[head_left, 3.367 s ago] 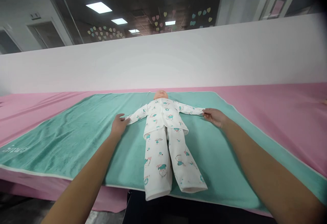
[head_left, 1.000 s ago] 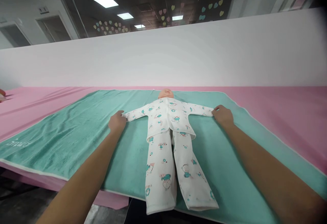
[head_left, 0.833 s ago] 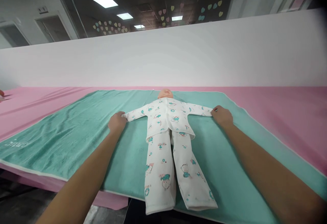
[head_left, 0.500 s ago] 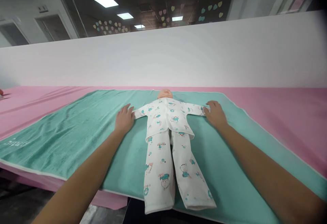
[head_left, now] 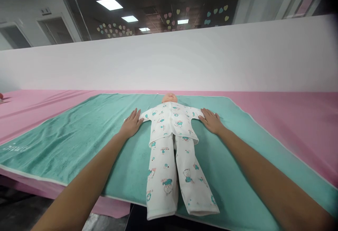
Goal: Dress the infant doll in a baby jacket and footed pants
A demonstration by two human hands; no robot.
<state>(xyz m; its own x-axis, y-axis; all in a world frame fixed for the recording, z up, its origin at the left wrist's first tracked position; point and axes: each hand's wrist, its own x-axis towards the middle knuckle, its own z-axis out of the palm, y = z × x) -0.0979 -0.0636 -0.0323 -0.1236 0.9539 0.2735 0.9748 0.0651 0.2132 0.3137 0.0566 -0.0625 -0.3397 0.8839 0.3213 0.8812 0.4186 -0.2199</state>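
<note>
A baby doll (head_left: 169, 97) lies on its back with its head toward the wall. It wears a white printed top (head_left: 171, 122) and matching white trousers (head_left: 163, 178), whose legs reach the front edge of the table. My left hand (head_left: 131, 123) rests flat over the end of the sleeve on the left, fingers stretched out. Over the cuff on the right lies my right hand (head_left: 211, 121), also flat with its fingers extended. Both sleeves are spread out sideways, their ends partly hidden beneath my hands.
A green towel (head_left: 79, 136) with a pale border and some wrinkles lies under the doll. Beneath it a pink cloth (head_left: 285, 118) covers the table. A white low wall (head_left: 169, 62) stands behind. A small reddish object (head_left: 1, 96) shows at the far left edge.
Both hands have slid onto the sleeves and flattened. My right hand moved inward from the cuff's end, and its fingers changed from curled to stretched out.
</note>
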